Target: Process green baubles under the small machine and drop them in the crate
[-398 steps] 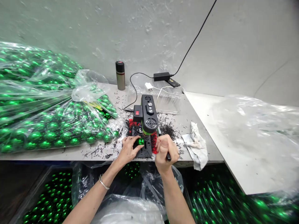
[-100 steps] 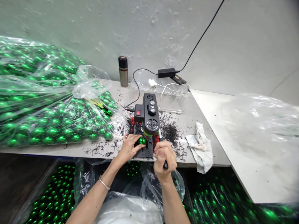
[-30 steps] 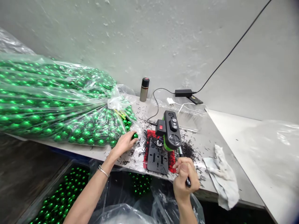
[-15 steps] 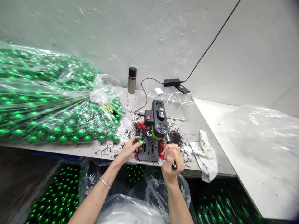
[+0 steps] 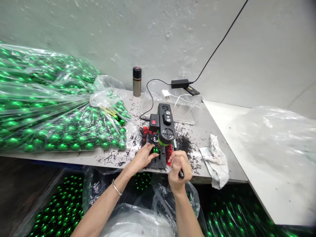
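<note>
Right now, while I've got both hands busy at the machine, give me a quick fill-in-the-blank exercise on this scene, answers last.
1. The left hand holds a shiny ball whose color is ____.
2. The right hand grips a handle whose color is ____.
3. In this view, the crumpled cloth lies to the ____ of the machine.
4. The switch on the machine's side is colored ____.

Missing words: green; black; right; red.

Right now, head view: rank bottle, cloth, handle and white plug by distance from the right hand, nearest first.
From the right hand:
1. Handle: gripped in it.
2. Cloth: just to its right.
3. White plug: farther back, slightly left.
4. Bottle: farthest, back left.
</note>
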`<state>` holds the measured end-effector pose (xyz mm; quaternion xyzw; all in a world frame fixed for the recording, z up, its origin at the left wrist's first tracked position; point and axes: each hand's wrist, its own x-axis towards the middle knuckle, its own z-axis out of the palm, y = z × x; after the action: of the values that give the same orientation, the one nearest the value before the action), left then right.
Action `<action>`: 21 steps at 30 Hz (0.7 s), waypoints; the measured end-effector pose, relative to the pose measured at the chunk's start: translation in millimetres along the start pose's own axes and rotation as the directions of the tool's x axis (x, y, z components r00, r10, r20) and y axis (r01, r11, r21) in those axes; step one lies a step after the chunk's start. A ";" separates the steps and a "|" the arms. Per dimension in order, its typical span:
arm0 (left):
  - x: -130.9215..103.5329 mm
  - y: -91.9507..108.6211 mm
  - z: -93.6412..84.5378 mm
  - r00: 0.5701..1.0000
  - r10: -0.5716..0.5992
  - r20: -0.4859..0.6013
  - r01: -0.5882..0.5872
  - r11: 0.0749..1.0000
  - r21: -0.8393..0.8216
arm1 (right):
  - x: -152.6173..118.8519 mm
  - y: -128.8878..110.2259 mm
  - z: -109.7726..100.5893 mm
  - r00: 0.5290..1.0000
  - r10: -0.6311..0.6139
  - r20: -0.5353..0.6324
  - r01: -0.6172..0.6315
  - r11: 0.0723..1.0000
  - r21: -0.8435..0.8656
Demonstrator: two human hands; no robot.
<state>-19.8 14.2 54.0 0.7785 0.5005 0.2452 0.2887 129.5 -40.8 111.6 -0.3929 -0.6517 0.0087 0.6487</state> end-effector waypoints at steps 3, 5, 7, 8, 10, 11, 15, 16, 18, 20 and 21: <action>0.8 -3.3 6.5 0.999 0.018 -0.033 -0.016 0.998 0.060 | -0.2 0.0 0.0 1.000 -0.003 0.005 0.003 1.000 -0.007; -0.5 -5.9 14.3 0.997 0.039 -0.070 -0.032 0.994 0.102 | -0.3 -0.3 0.4 1.000 -0.002 0.000 0.002 1.000 -0.003; -2.8 -8.6 24.2 0.987 0.074 -0.145 -0.054 0.989 0.134 | -0.7 -0.5 1.0 1.000 0.007 -0.005 -0.007 1.000 0.003; -4.0 -10.0 29.2 0.977 0.092 -0.193 -0.064 0.987 0.146 | -1.0 -0.6 1.2 1.000 0.011 -0.007 -0.011 1.000 0.004; -6.1 -12.6 37.6 0.951 0.119 -0.286 -0.074 0.984 0.163 | -2.6 0.0 1.4 1.000 0.011 -0.008 -0.011 1.000 -0.001; -6.9 -13.6 40.5 0.940 0.125 -0.317 -0.074 0.983 0.170 | -4.0 0.9 1.4 1.000 0.010 -0.007 -0.010 1.000 -0.005; -9.1 -15.7 42.6 0.933 0.142 -0.331 -0.085 0.980 0.180 | -14.4 10.3 1.2 0.999 -0.030 0.011 0.030 0.999 -0.018; -9.5 -15.7 41.9 0.933 0.146 -0.328 -0.091 0.980 0.177 | -17.9 13.8 1.4 0.999 -0.049 0.019 0.050 0.998 -0.025; -10.4 -15.5 40.7 0.932 0.154 -0.328 -0.105 0.981 0.164 | -25.1 20.9 2.3 0.996 -0.089 0.030 0.090 0.995 -0.044; -11.1 -15.4 40.4 0.930 0.157 -0.332 -0.113 0.983 0.148 | -31.9 27.2 3.7 0.994 -0.108 0.027 0.110 0.992 -0.063; -11.3 -15.4 40.7 0.930 0.155 -0.332 -0.113 0.984 0.141 | -35.0 29.7 4.5 0.993 -0.113 0.020 0.114 0.991 -0.070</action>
<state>-6.6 0.6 13.2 0.7723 0.5023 0.3654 0.1330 135.3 -36.4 66.1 -0.3780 -0.6781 -0.0484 0.6284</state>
